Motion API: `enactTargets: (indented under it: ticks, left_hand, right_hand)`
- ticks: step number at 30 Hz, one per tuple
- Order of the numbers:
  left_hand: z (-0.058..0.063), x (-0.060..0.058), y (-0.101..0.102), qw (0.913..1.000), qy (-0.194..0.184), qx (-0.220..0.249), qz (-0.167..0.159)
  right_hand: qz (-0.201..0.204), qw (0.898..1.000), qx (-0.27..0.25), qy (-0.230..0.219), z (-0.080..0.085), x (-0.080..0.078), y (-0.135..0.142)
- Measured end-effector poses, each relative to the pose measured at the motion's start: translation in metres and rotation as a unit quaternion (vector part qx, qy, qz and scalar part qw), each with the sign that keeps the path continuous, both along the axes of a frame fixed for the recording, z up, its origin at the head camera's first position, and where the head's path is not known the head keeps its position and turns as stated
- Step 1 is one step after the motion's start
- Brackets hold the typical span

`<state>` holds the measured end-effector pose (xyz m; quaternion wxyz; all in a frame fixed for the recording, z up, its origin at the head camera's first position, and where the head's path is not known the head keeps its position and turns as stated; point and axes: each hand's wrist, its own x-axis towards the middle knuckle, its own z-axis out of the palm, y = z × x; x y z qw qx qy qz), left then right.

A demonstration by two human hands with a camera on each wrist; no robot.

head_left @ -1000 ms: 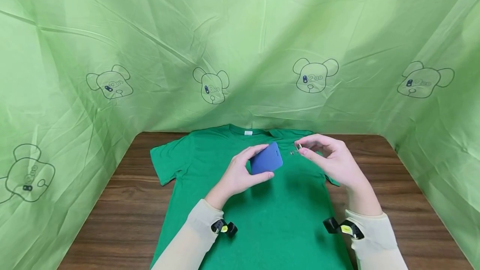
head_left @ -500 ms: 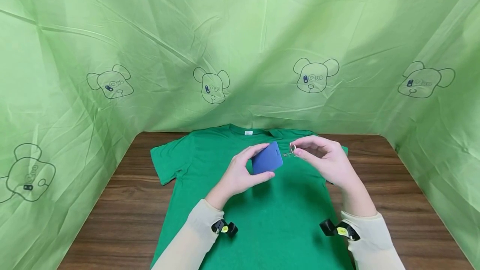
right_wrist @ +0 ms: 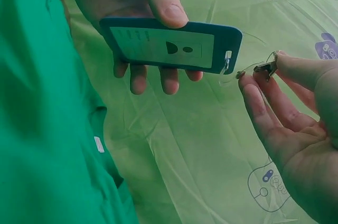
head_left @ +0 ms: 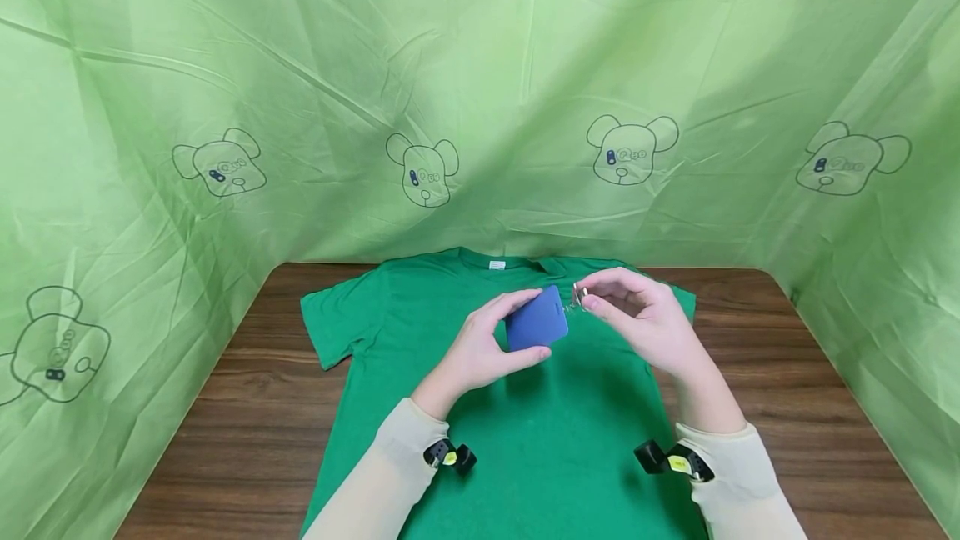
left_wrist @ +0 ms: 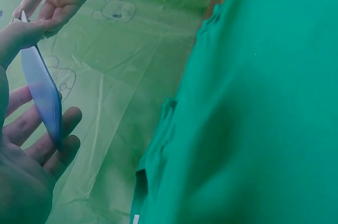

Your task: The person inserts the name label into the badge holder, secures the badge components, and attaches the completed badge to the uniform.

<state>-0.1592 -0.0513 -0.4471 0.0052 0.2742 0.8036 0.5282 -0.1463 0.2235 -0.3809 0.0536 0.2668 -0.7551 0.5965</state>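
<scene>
My left hand [head_left: 480, 342] grips a blue ID badge holder [head_left: 536, 320] by its edges, thumb on the near edge and fingers along the far one. In the right wrist view, the holder [right_wrist: 161, 44] shows its face, a white card with dark printing, and a slot at one end. A clear strap [right_wrist: 226, 70] passes at that slot. My right hand [head_left: 647, 317] pinches a small metal badge clip [right_wrist: 268, 67] between thumb and fingertips, just right of the slotted end. Both hands are above a green T-shirt [head_left: 450, 307] spread flat.
The T-shirt lies on a dark wooden table [head_left: 247, 390], collar and white label [head_left: 497, 265] at the far edge. Light green cloth [head_left: 480, 90] with bear-head drawings surrounds the table. A small black camera [head_left: 651, 457] is strapped at each wrist.
My right hand has moved left with the clip, bringing it close to the slotted end of the badge holder. My left hand and the holder have barely shifted.
</scene>
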Motion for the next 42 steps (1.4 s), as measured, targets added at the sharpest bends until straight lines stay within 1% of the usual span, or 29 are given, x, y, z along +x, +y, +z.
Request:
enactTargets:
  ticks: [6,10,16,21,26,30,33,37,39,42]
  left_hand:
    - [0.0,0.0,0.001,1.0,0.004,0.002,-0.001]
    - [0.0,0.0,0.001,1.0,0.007,0.006,0.002]
    - [0.0,0.0,0.001,0.9999,0.005,0.012,0.003]
    - [0.0,0.0,0.001,0.9997,0.007,0.013,0.017]
    - [0.0,0.0,0.002,0.9995,0.006,0.014,0.029]
    - [-0.001,0.0,0.003,0.9993,0.01,0.015,0.033]
    - [0.0,0.002,0.004,0.9992,0.015,0.013,0.035]
    - [0.002,0.005,0.007,0.9992,0.015,0.014,0.035]
    - [0.002,0.005,0.008,0.9991,0.015,0.015,0.036]
    - [0.002,0.005,0.009,0.999,0.016,0.018,0.037]
  right_hand:
    - [0.014,1.0,-0.02,-0.001,0.0,-0.001,-0.003]
    - [0.028,0.999,-0.042,-0.001,-0.001,-0.002,-0.004]
    - [0.06,0.995,-0.078,-0.031,-0.003,-0.004,-0.005]
    - [0.064,0.992,-0.098,-0.054,-0.004,-0.004,-0.009]
    - [0.033,0.992,-0.094,-0.08,-0.006,-0.002,-0.015]
    - [0.006,0.989,-0.1,-0.105,-0.008,0.0,-0.022]
    - [-0.025,0.988,-0.101,-0.11,-0.009,0.001,-0.029]
    - [-0.076,0.987,-0.092,-0.108,-0.009,0.004,-0.04]
    - [-0.091,0.986,-0.091,-0.105,-0.009,0.005,-0.044]
    - [-0.1,0.986,-0.093,-0.097,-0.009,0.006,-0.046]
